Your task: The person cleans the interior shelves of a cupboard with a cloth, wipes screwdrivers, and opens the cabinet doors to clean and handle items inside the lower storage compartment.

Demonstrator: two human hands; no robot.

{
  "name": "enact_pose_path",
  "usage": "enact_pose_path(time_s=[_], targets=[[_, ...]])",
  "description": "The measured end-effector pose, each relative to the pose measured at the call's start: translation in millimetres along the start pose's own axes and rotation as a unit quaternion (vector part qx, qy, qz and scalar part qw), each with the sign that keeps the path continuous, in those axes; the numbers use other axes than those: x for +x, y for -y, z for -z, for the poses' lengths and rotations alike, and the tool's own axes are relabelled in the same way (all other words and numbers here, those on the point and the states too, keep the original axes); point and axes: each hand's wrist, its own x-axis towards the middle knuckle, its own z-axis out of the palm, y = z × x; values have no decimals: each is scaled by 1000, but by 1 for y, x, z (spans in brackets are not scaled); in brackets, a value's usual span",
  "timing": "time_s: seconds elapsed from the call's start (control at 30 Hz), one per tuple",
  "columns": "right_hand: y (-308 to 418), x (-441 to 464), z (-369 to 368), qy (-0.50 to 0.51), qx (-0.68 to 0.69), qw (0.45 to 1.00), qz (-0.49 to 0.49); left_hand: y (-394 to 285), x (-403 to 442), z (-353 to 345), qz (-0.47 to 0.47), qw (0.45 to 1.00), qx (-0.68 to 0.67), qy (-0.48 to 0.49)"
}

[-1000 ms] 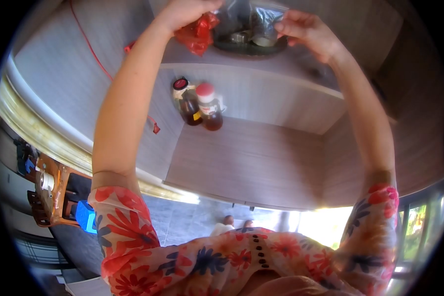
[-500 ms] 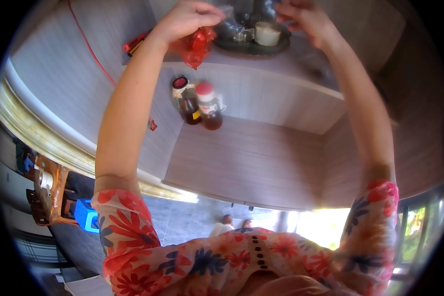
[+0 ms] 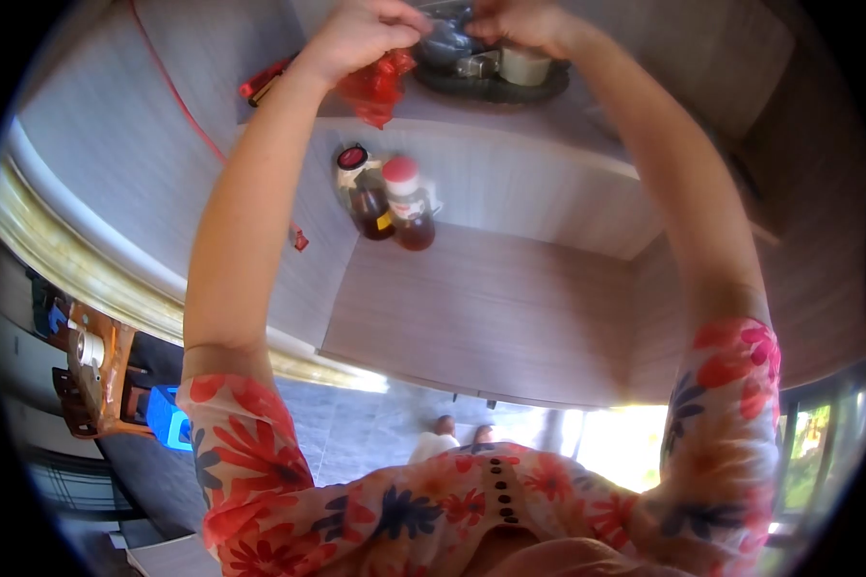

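Observation:
My left hand [image 3: 368, 38] is raised to the upper shelf, its thumb and fingers pinched at the edge of a dark, shiny plastic bag [image 3: 445, 43]. Just beneath that hand hangs a crumpled red plastic bag [image 3: 375, 93]; whether the hidden fingers hold it too, I cannot tell. From the other side my right hand [image 3: 527, 24] reaches in, fingertips closed on the dark bag. Below the hands lies a dark round tray [image 3: 496, 91], with a white cup [image 3: 524, 67] and a small clear wrapped item [image 3: 478, 64] on it.
Two jars of dark liquid, one black-and-red-lidded [image 3: 364, 192] and one red-capped [image 3: 410, 204], stand on the lower shelf [image 3: 491, 308]. The upper shelf's edge [image 3: 510, 123] runs beneath my hands. A red cord [image 3: 178, 91] hangs left. A blue stool [image 3: 168, 418] and two people are behind.
My right hand has moved left, over the tray and cup, and its fingers are now close to those of my left hand. The left hand has shifted only slightly.

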Motion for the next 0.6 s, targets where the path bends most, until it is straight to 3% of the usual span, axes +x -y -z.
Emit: enact_pose_path(time_s=[0.17, 0.27, 0.33, 0.43, 0.5, 0.6], targets=[[-9, 9, -6, -36, -85, 991, 94, -3, 4, -6, -43, 995, 81, -35], [-9, -1, 4, -71, 5, 996, 50, 7, 13, -10, -18, 998, 49, -43], [-6, -23, 20, -58, -32, 997, 48, 4, 16, -13, 38, 999, 5, -38], [2, -76, 47, -52, -102, 992, 59, 2, 15, -11, -25, 982, 117, -143], [-46, -85, 76, -19, -125, 990, 68, -1, 14, -12, 0, 985, 102, -136], [-46, -120, 99, 66, -121, 990, -9, 5, 19, -8, 16, 993, 60, -102]])
